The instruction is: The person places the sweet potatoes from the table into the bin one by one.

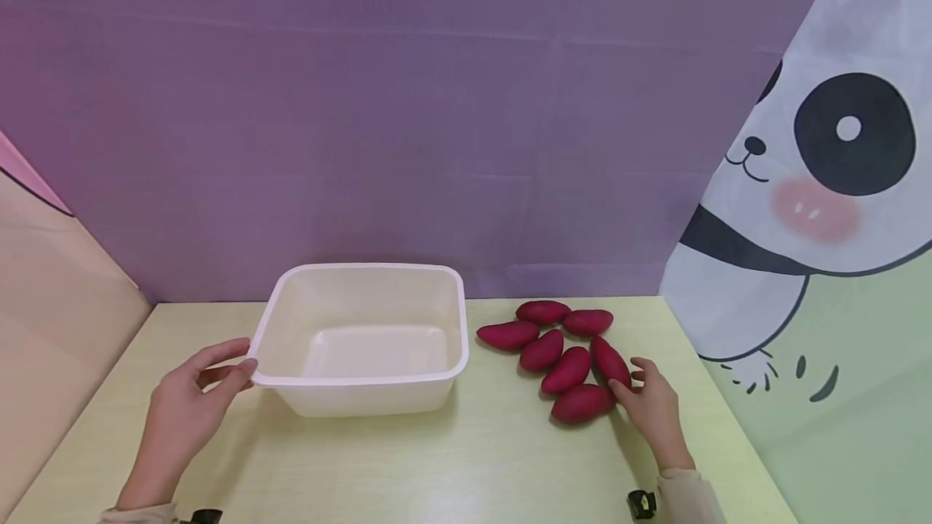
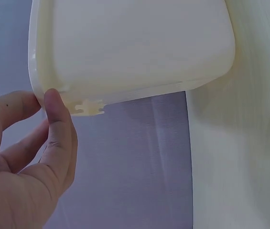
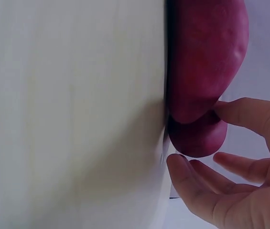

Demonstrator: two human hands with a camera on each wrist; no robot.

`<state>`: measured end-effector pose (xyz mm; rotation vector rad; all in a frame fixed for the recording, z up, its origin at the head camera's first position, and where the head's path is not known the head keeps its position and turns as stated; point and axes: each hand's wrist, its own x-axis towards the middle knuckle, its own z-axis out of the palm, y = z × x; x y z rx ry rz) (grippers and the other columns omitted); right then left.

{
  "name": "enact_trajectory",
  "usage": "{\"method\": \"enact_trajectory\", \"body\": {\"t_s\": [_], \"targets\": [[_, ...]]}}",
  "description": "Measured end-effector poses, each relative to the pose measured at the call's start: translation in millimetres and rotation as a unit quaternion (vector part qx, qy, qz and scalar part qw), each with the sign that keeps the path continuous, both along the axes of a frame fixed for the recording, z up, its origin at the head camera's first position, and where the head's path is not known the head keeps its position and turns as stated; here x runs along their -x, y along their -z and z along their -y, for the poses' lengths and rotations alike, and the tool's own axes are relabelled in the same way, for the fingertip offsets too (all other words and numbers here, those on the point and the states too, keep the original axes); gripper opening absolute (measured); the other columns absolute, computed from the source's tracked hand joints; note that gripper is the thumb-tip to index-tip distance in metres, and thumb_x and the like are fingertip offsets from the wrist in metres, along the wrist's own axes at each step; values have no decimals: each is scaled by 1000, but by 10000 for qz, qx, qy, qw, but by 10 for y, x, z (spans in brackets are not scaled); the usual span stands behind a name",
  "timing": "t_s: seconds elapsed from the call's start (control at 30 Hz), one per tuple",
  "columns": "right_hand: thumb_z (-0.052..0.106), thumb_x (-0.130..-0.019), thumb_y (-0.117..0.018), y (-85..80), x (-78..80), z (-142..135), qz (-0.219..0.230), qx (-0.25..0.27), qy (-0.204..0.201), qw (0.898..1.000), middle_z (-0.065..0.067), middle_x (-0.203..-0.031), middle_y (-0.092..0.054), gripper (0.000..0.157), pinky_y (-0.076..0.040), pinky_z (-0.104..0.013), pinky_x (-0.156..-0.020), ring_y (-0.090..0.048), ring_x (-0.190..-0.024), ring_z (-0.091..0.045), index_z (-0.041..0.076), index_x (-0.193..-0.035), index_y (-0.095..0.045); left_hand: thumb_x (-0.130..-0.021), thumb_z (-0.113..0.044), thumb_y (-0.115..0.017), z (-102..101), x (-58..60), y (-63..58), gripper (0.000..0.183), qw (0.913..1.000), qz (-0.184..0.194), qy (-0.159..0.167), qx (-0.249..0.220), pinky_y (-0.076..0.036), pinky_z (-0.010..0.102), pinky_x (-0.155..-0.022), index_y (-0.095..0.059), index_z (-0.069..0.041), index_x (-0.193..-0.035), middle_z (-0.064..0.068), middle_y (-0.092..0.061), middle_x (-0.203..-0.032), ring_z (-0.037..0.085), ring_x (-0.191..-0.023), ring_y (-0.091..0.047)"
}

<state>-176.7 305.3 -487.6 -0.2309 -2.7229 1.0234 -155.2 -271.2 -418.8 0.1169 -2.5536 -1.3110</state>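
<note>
My left hand (image 1: 192, 399) pinches the near left rim of a white plastic basin (image 1: 364, 399) between thumb and fingers. The left wrist view shows the thumb and fingertips on the corner of that rim. No objects show inside the basin. Over on the right, my right hand (image 1: 654, 404) reaches to the near end of a dark red sweet potato (image 1: 608, 361), its thumb and fingers spread either side. In the right wrist view the thumb tip is right at this sweet potato (image 3: 201, 138), and the fingers curve loosely below it. Another sweet potato (image 3: 206, 52) partly covers it there.
Several more sweet potatoes (image 1: 541, 350) lie grouped between the basin and my right hand on the pale wooden table (image 1: 502, 467). Behind the table hangs a purple cloth (image 1: 437, 144), with a panda-print cloth (image 1: 837, 306) along the right side.
</note>
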Motion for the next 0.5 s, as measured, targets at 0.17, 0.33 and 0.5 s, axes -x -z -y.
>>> {"method": "enact_trajectory", "body": {"t_s": [0.17, 0.33, 0.5], "targets": [[11, -92, -71, -6, -9, -10, 108, 52, 5, 9999, -36, -110, -63, 50, -58, -54, -84, -67, -97, -46, -13, -130, -48, -97, -32, -69, -2, -14, -19, 42, 10000, 73, 42, -13, -50, 17, -57, -66, -5, -130, -1, -75, -92, -6, -75, -67], [13, -94, -69, -13, -14, -21, 231, 77, 55, 9997, -36, -111, -63, 49, -57, -55, -87, -66, -100, -46, -13, -130, -48, -98, -32, -68, 3, -33, -33, 43, 9997, 151, 121, -117, -50, 17, -57, -65, -4, -131, -1, -75, -95, -3, -75, -68], [15, -94, -68, -50, -20, -29, 321, 131, 107, 9993, -35, -114, -62, 50, -56, -55, -88, -65, -102, -46, -13, -131, -49, -98, -33, -68, 12, -49, -47, 45, 9993, 250, 139, -241, -49, 17, -59, -64, -4, -132, -1, -75, -96, 0, -77, -70]]}}
